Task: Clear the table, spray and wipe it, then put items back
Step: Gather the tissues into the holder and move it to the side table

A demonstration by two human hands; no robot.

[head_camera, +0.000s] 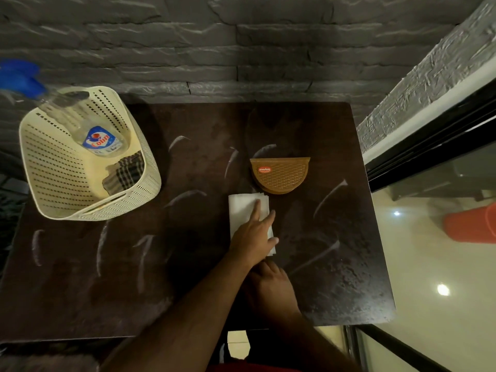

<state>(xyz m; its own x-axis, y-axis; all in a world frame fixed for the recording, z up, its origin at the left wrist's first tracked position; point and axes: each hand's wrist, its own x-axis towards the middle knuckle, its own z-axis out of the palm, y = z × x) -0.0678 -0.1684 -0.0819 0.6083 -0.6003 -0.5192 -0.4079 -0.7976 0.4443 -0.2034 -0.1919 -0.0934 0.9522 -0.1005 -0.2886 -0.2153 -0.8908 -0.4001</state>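
We are looking down on the table [80, 291], which is standing against the wall [241, 49] at its far side. The basket [48, 183] is sitting on the far left part of the table. Inside it, the spray bottle [99, 140] is leaning toward the far left, and a folded cloth [126, 173] is lying at its right near corner. The napkin holder [280, 174] is standing right of the middle. Just near of it, the stack of napkins [243, 208] is lying on the table. The left hand [255, 237] is resting flat on this stack. The right hand [271, 285] is lying near of the left hand, partly under the left forearm.
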